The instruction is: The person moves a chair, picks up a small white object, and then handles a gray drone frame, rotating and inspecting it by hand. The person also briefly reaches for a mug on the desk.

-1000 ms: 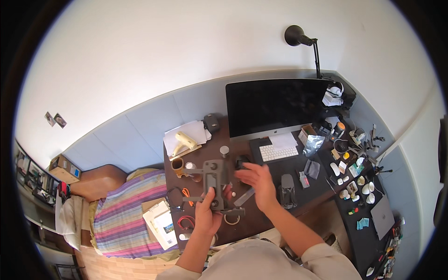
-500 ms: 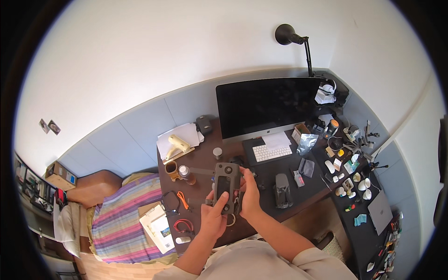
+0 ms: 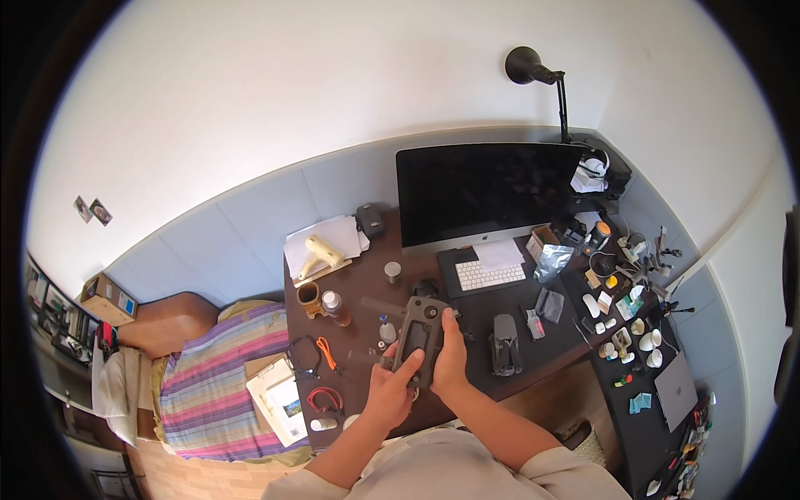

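Above the dark brown desk I hold a grey drone remote controller (image 3: 414, 340), its long side tilted with the upper end leaning right. My left hand (image 3: 390, 392) grips its lower left side, the thumb lying on the face near the lower stick. Along the right edge, my right hand (image 3: 451, 360) is closed on it, thumb up near the upper stick; its other fingers are hidden behind. Two clip-like arms stick out on the controller's left. To the right on the desk rests a grey folded drone (image 3: 505, 345), touched by neither hand.
Behind stand a large monitor (image 3: 483, 196) and white keyboard (image 3: 490, 277). Left of the controller are a bottle (image 3: 337, 308), a brown mug (image 3: 310, 299), orange cable (image 3: 326, 352) and red cable (image 3: 326, 400). Cups, a laptop (image 3: 676, 390) and small items crowd the right side desk.
The controller has tilted clockwise and shifted slightly right, with both hands still on it. My right fingers have moved further behind it. The view has shifted a little.
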{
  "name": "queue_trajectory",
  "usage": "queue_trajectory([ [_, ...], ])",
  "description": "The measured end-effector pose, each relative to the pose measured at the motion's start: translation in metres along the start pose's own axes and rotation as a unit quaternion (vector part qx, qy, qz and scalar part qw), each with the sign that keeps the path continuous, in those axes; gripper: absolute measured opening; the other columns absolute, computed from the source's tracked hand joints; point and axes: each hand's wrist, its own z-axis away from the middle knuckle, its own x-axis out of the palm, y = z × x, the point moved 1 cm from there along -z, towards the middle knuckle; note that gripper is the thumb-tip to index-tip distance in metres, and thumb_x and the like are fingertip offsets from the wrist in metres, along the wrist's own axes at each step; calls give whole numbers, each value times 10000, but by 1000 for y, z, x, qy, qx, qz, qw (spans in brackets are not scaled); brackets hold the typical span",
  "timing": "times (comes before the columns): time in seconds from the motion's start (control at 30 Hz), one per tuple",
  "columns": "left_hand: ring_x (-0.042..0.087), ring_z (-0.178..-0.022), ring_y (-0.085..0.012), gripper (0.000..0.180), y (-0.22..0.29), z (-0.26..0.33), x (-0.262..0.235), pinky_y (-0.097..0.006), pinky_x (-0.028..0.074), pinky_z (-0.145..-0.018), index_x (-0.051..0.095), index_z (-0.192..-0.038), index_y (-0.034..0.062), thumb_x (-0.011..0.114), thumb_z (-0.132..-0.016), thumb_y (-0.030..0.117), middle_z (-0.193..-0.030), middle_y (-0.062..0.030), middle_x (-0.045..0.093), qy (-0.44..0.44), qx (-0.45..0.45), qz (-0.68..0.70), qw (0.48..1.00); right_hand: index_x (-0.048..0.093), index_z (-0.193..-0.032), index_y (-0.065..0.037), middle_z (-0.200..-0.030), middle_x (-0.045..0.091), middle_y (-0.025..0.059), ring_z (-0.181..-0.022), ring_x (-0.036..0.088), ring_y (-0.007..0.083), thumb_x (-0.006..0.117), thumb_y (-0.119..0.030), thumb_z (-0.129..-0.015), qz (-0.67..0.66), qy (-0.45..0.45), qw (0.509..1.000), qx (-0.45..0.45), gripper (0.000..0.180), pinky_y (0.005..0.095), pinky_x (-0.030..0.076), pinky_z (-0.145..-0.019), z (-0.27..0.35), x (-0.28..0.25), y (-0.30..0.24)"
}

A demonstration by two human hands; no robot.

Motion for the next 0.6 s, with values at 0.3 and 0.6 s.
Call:
queue_trajectory([
  [0.3, 663, -1066, -148, 537, 12, 3, -36, -291, 540, -911, 561, -1392, 2, 800, -929, 135, -1172, -51, 687, -25, -73, -146, 986, 600, -1384, -43, -1319, 672, 132, -1213, 626, 231, 384, -492, -1113, 130, -147, 978, 66, 567, 403, 459, -1088, -17, -46, -50],
  [0.6, 646, -1021, -119, 477, 27, 1, -53, -281, 527, -903, 647, -1266, 16, 863, -869, 168, -1124, -48, 698, 5, -20, -278, 960, 716, -1231, -8, -1148, 751, 82, -1065, 693, 189, 662, -205, -1026, 415, -278, 863, -77, 290, 326, 534, -960, 0, -31, -67],
])
